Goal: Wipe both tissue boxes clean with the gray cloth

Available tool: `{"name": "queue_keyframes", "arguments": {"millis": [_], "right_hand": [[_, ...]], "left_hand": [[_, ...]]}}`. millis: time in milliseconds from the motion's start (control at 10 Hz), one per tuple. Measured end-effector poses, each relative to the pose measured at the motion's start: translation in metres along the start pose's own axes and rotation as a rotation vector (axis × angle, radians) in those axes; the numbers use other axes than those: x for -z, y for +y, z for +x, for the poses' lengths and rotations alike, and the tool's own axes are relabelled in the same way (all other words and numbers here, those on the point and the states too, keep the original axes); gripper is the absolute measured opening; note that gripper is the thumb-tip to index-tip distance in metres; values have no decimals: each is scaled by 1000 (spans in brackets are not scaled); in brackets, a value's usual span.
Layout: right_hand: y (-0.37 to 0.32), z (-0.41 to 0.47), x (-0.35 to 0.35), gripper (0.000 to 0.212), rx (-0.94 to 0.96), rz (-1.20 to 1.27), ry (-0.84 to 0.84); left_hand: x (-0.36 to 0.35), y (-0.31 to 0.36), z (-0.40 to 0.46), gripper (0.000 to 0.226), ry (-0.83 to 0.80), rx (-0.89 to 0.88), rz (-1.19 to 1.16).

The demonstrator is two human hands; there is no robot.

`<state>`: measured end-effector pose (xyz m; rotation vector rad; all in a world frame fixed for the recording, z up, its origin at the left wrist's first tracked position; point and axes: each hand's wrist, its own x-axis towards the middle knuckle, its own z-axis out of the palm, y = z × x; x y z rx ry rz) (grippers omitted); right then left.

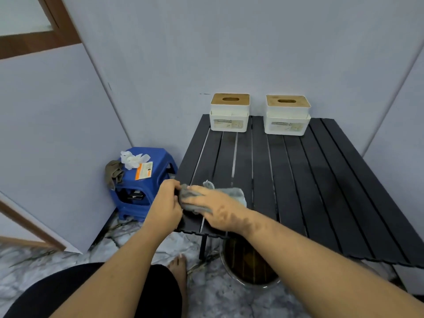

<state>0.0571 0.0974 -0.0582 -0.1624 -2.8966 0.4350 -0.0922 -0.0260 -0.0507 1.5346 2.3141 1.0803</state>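
Note:
Two white tissue boxes with wooden lids stand side by side at the far edge of the black slatted table (321, 180), against the wall: the left box (229, 113) and the right box (286, 115). The gray cloth (231, 193) is bunched at the table's near left corner. My left hand (165, 205) pinches its left end. My right hand (220, 207) lies across it and grips it from above. Both hands are well short of the boxes.
A blue plastic stool (146, 180) stands left of the table in the wall corner, carrying crumpled white tissue, an orange-and-white packet and a brown rag. A metal bucket (250, 262) of dark liquid sits under the table's near edge. My bare foot rests on the marble floor.

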Motion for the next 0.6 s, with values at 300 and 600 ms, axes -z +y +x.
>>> {"name": "queue_keyframes", "arguments": {"millis": [300, 600], "right_hand": [[72, -194, 72, 55, -755, 86, 282], [86, -316, 109, 60, -1154, -66, 332]], "left_hand": [[-14, 20, -4, 17, -72, -138, 144], [-39, 58, -14, 13, -216, -187, 229]]}}
